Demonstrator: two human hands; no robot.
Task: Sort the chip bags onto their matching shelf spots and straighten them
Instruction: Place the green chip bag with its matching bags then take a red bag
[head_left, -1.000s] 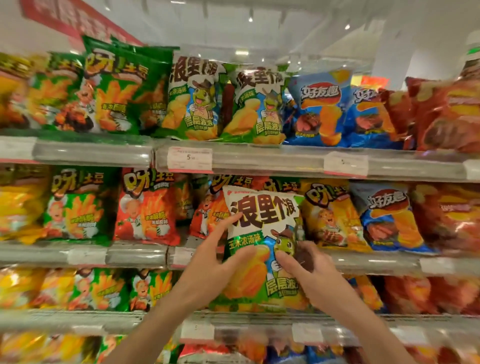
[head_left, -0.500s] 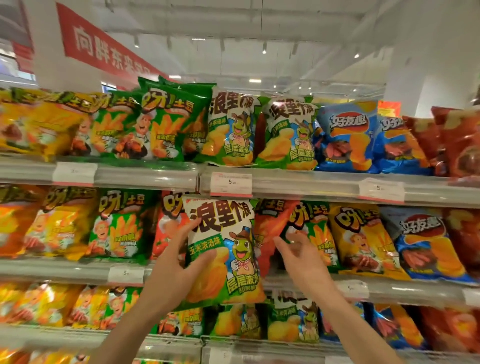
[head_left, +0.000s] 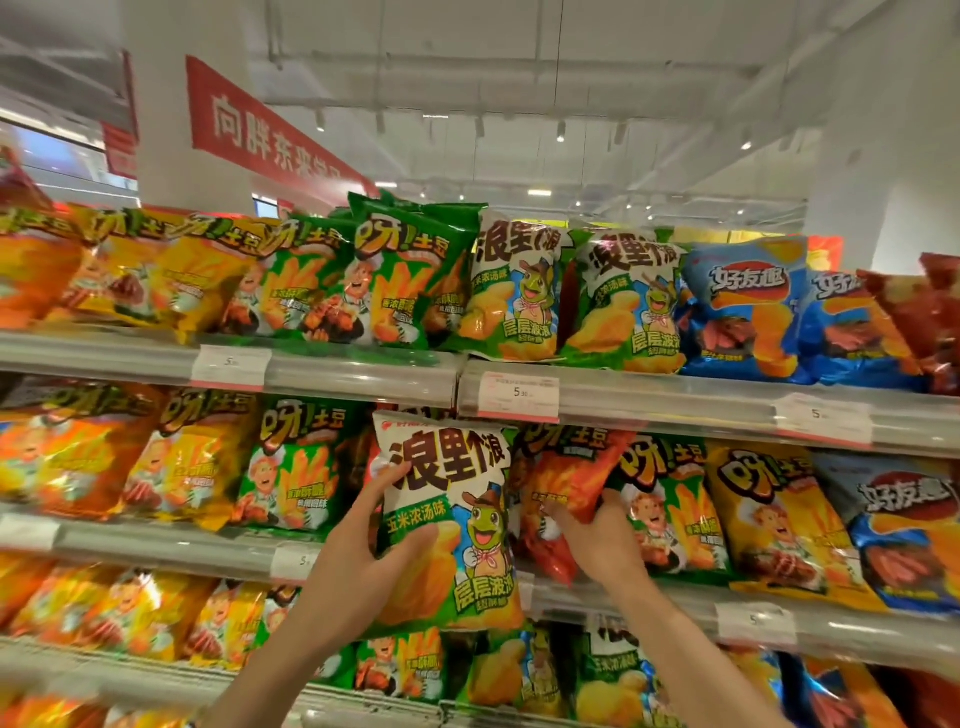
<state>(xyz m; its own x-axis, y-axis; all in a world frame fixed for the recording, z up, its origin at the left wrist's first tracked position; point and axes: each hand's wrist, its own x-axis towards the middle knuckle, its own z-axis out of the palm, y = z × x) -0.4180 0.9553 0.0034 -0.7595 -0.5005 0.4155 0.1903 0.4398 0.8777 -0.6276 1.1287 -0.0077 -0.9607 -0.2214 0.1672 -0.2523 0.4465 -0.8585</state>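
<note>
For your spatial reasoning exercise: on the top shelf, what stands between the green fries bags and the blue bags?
In the head view, two white-and-green frog-mascot bags stand side by side between the green fries bags and the blue bags.

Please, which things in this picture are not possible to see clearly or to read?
All in the head view:
- Price tag: "5" reads, small print too small.
- Tag: digits blurred.
- Red banner: lower end hidden behind the top-shelf bags.
- Red bag gripped by the right hand: left part hidden by the frog-mascot bag held in the left hand.
- Bottom-left bags: motion-blurred and cut by the edge.
</note>
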